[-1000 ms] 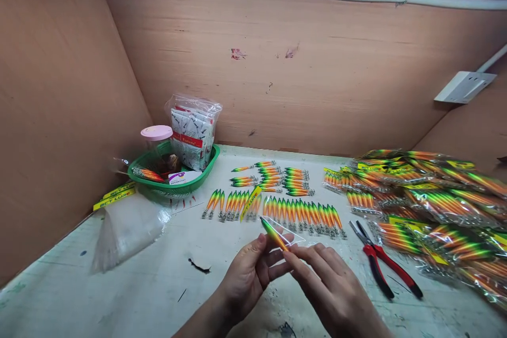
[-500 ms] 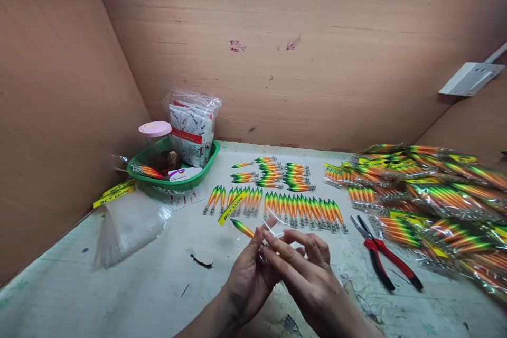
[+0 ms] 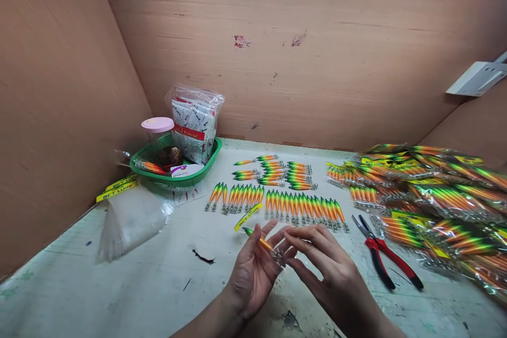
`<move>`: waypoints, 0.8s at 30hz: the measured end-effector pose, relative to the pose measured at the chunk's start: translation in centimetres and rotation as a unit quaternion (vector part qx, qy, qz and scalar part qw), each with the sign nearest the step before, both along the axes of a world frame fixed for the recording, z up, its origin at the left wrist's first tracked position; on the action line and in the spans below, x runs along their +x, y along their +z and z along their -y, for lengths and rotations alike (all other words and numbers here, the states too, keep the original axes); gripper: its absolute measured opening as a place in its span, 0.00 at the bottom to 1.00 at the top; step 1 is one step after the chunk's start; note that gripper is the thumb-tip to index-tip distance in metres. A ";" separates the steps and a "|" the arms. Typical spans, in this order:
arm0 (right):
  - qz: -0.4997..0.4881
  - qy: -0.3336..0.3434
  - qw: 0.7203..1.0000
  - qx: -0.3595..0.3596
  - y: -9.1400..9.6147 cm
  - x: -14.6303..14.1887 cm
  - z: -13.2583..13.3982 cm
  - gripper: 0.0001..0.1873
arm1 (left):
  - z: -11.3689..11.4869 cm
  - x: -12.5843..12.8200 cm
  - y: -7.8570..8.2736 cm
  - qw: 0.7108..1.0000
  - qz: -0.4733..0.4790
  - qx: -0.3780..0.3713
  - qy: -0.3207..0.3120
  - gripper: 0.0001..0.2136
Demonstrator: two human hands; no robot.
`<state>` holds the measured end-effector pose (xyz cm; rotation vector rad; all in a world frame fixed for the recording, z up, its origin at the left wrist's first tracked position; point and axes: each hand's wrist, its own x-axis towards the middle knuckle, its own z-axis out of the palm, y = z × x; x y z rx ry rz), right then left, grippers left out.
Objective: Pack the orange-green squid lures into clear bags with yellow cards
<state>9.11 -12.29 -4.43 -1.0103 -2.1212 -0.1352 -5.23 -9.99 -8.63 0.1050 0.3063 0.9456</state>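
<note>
My left hand (image 3: 253, 269) holds a green-and-orange fishing lure (image 3: 258, 240) in a clear sleeve with a yellow label (image 3: 247, 216), pinched between thumb and fingers low in the middle. My right hand (image 3: 328, 269) is right beside it, fingers curled toward the hook end of the lure. Beyond the hands, rows of loose lures (image 3: 277, 203) lie side by side on the white table (image 3: 119, 285).
Red-handled pliers (image 3: 380, 259) lie right of my hands. A big pile of bagged lures (image 3: 435, 200) fills the right side. A green basket (image 3: 176, 177) with a pink-lidded jar (image 3: 157, 134) and packets (image 3: 194, 124) stands at back left; clear bags (image 3: 129, 222) lie before it.
The lure has tipped down and to the left in my left hand. My right hand has drawn slightly away to the right, its fingers loosening.
</note>
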 end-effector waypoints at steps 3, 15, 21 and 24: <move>0.014 -0.008 1.000 0.003 -0.2 0.3 0.2 0.12 | -0.5 -0.1 0.2 0.999 -0.032 -0.022 0.037 0.15; -0.014 -0.042 0.999 0.017 -0.2 -0.2 0.6 0.09 | -0.1 -0.3 0.4 0.998 -0.053 0.019 0.005 0.18; -0.019 -0.040 0.999 -0.030 0.4 -0.1 1.0 0.08 | 0.1 -0.4 0.7 0.998 -0.050 0.035 0.013 0.16; -0.017 -0.050 0.997 -0.048 0.3 0.0 1.1 0.07 | 0.1 -0.4 0.9 0.998 -0.054 0.042 0.014 0.15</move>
